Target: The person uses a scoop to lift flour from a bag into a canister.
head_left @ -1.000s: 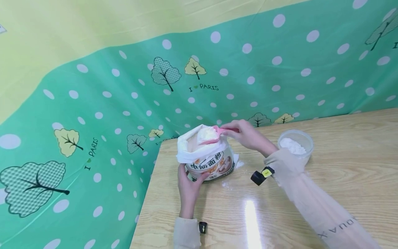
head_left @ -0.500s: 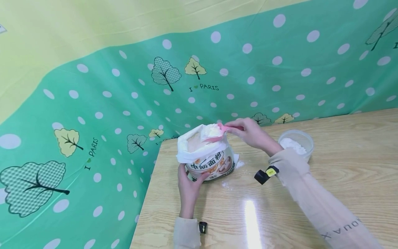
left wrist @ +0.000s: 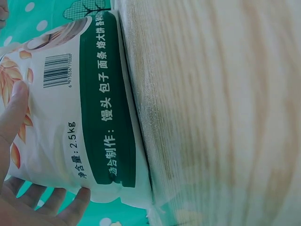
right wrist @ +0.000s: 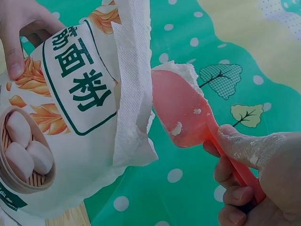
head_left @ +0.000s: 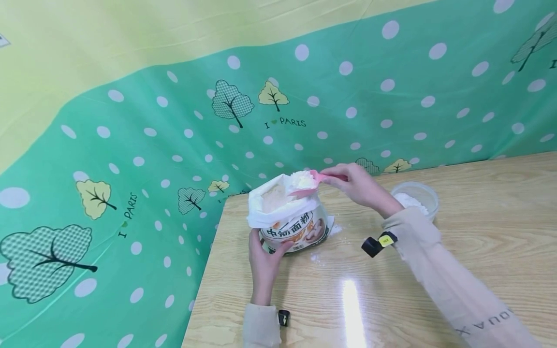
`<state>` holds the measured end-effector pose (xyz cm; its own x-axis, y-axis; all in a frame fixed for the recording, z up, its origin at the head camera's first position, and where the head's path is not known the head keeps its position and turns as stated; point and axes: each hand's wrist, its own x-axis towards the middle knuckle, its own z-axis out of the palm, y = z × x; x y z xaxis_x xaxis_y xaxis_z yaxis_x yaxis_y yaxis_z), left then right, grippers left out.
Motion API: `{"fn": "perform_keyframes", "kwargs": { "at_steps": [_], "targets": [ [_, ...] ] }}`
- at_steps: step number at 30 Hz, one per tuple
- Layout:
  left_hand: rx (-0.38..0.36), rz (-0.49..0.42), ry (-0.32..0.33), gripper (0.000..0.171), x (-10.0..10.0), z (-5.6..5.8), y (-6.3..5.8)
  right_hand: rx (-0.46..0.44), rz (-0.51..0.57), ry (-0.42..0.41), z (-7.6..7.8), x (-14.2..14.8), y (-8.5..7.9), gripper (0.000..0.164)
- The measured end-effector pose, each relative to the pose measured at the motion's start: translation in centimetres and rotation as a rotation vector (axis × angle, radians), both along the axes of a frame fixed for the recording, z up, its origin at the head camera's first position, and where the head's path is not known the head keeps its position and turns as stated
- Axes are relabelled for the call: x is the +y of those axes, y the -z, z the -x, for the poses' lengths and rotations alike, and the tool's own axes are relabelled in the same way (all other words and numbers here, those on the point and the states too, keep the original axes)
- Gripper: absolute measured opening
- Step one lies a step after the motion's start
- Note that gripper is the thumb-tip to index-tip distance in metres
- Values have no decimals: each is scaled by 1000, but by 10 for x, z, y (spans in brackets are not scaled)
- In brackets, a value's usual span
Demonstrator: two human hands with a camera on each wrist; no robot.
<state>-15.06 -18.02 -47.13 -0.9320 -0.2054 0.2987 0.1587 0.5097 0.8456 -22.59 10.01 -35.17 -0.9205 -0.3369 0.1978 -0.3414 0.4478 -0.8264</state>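
A white bag of flour (head_left: 289, 232) with green and black print stands on the table, its top rolled open and flour showing inside. My left hand (head_left: 263, 258) holds it low at the near left, with the thumb across the printed front and the fingers (left wrist: 77, 205) around its side. Pinched by the handle, a pink scoop (right wrist: 181, 106) is in my right hand (head_left: 359, 184). White flour (head_left: 303, 180) heaps up in the scoop, which overlaps the bag's right rim in the head view. Specks of flour cling to the scoop's underside and my right thumb (right wrist: 240, 143).
A clear plastic tub (head_left: 432, 194) with flour in it stands to the right, partly behind the right forearm. Spilled flour (head_left: 317, 260) dusts the wooden table (head_left: 322, 304) by the bag. A green patterned cloth (head_left: 348, 121) hangs behind the table and along its left side.
My right hand has drawn the loaded scoop up and rightward, from over the bag's mouth to its right rim. The left hand and the bag have stayed put.
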Motion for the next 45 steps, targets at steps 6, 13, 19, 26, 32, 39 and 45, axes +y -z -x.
{"fn": "perform_keyframes", "kwargs": {
  "at_steps": [6,13,19,26,32,39,45],
  "targets": [
    [-9,-8,0,89,0,0,-1,0,-10,15,-1,8,1,34],
    [-13,-11,-2,89,1,0,-1,-1,-18,31,-4,19,1,36],
    [-16,-4,-7,88,0,0,-1,-7,-27,56,-8,29,-3,36],
    [-17,-8,-2,87,1,0,-2,-4,-36,72,-12,41,-4,35],
    [-20,-8,5,90,0,0,-1,16,-35,80,-16,53,-4,37],
    [-29,-1,2,90,0,0,-1,-6,-33,131,-20,63,-2,37],
    [-8,6,-1,88,0,0,-1,9,-35,135,-26,70,0,37]
  ]
}}
